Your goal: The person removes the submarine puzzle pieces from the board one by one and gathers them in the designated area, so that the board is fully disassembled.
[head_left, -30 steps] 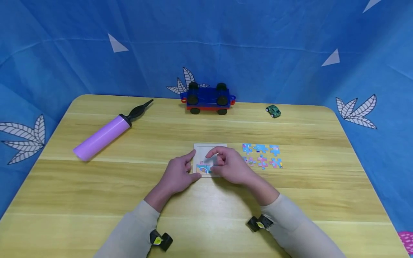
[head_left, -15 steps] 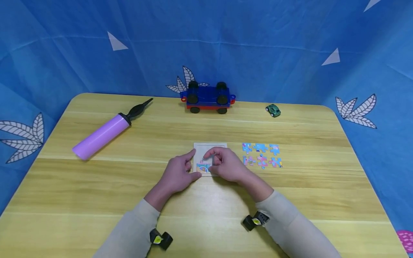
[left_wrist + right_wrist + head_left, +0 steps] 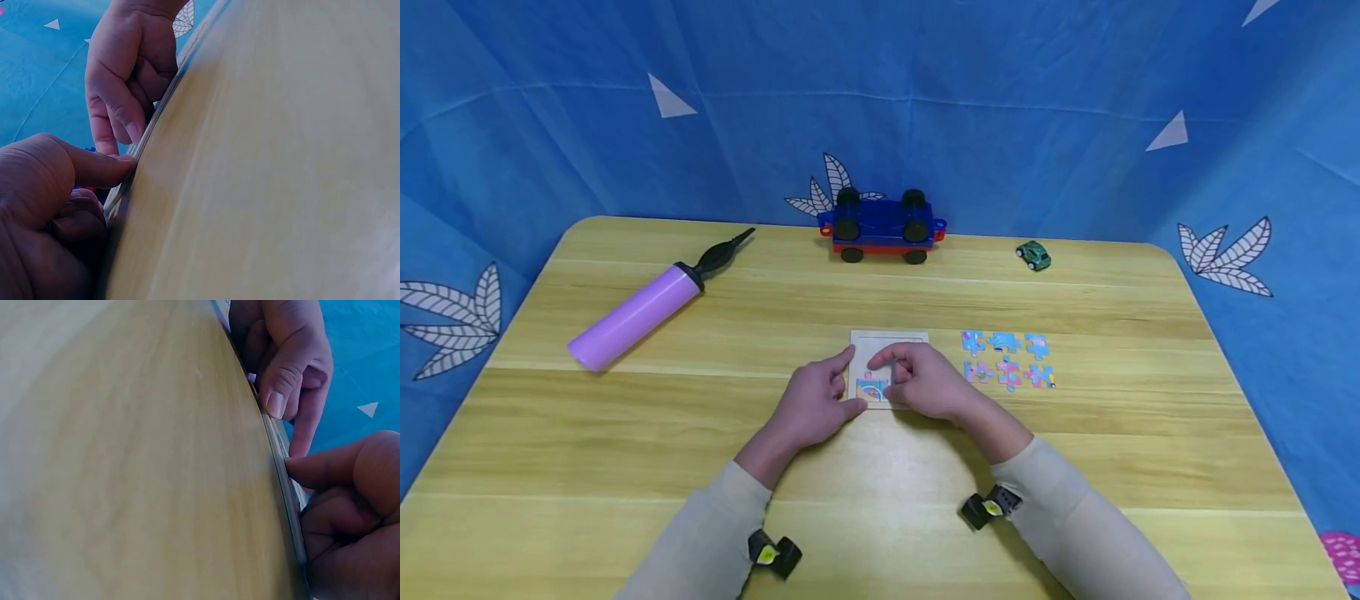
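Note:
A small white puzzle tray (image 3: 889,337) lies on the table in the head view, with joined puzzle pieces (image 3: 872,391) along its near side. My left hand (image 3: 814,407) grips the tray's left side, index finger at the far part and thumb at the near corner. Over the tray's right half is my right hand (image 3: 931,382). Its thumb touches the fitted pieces, while the bent index finger points down just beyond them. That hand hides part of the tray, and whether it pinches a piece is unclear. Both wrist views show the left hand (image 3: 47,206) and right hand (image 3: 356,506) meeting at the tray edge.
Several loose puzzle pieces (image 3: 1008,371) lie in two rows right of the tray. A purple hand pump (image 3: 636,317) lies at the left. Along the back sit an overturned blue toy wagon (image 3: 882,227) and a green toy car (image 3: 1034,256). Blue cloth (image 3: 1000,100) hangs behind.
My right hand has shifted slightly left over the tray, its index fingertip moving left. My left hand keeps its place on the tray. The loose pieces have not moved.

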`<state>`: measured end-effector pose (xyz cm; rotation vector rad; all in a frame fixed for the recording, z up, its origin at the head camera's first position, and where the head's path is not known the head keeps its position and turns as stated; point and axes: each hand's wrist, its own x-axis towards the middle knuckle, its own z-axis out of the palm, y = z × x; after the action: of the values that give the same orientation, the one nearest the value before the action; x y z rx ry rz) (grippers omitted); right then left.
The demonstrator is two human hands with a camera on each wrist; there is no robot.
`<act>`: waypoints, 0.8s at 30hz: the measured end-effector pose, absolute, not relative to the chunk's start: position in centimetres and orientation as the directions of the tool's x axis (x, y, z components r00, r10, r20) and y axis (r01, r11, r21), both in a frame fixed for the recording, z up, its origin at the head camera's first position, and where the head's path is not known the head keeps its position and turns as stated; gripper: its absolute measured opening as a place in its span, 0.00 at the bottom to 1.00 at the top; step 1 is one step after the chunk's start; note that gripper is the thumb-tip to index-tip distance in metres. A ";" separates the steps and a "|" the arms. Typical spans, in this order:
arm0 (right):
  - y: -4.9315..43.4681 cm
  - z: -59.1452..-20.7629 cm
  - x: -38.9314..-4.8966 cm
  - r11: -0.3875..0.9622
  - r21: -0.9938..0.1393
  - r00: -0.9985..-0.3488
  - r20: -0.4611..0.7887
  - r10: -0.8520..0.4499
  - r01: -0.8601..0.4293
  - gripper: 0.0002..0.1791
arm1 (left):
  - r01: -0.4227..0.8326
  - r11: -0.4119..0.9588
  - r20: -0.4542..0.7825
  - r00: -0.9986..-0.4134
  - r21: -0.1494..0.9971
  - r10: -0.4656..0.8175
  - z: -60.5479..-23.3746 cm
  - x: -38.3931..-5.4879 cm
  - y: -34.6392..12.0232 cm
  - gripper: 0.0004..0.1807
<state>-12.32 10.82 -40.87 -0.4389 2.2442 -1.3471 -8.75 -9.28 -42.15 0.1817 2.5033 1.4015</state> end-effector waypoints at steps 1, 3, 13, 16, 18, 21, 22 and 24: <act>10.8 -40.9 -12.4 0.463 -0.886 -0.829 -0.241 -0.504 -0.024 0.18 | -0.023 0.525 -0.171 -0.956 0.851 0.236 -42.1 -8.7 -9.3 0.43; 10.8 -40.9 -12.5 0.465 -0.885 -0.826 -0.247 -0.507 -0.020 0.17 | -0.023 0.526 -0.172 -0.957 0.850 0.236 -42.1 -8.8 -9.3 0.43; 10.7 -41.1 -12.6 0.477 -0.878 -0.823 -0.245 -0.512 -0.035 0.17 | -0.020 0.530 -0.169 -0.957 0.848 0.235 -42.0 -8.7 -9.2 0.44; 10.7 -41.1 -12.6 0.468 -0.883 -0.822 -0.245 -0.514 -0.029 0.17 | -0.022 0.529 -0.170 -0.957 0.848 0.233 -42.1 -8.7 -9.2 0.44; 10.7 -41.2 -12.6 0.458 -0.889 -0.822 -0.243 -0.514 -0.023 0.17 | -0.024 0.529 -0.172 -0.957 0.848 0.232 -42.1 -8.7 -9.3 0.44; 10.7 -41.3 -12.5 0.451 -0.892 -0.823 -0.247 -0.512 -0.013 0.17 | -0.023 0.529 -0.170 -0.958 0.848 0.231 -42.2 -8.6 -9.3 0.44; 10.7 -41.3 -12.5 0.450 -0.893 -0.823 -0.248 -0.511 -0.010 0.17 | -0.023 0.528 -0.170 -0.958 0.849 0.231 -42.2 -8.6 -9.3 0.44; 10.7 -41.4 -12.5 0.448 -0.894 -0.825 -0.252 -0.506 -0.002 0.17 | -0.023 0.526 -0.169 -0.958 0.850 0.232 -42.2 -8.6 -9.3 0.44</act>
<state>-12.47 10.75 -41.38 -0.4256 2.2115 -1.3649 -8.59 -9.27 -42.17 0.1751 2.5067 1.4015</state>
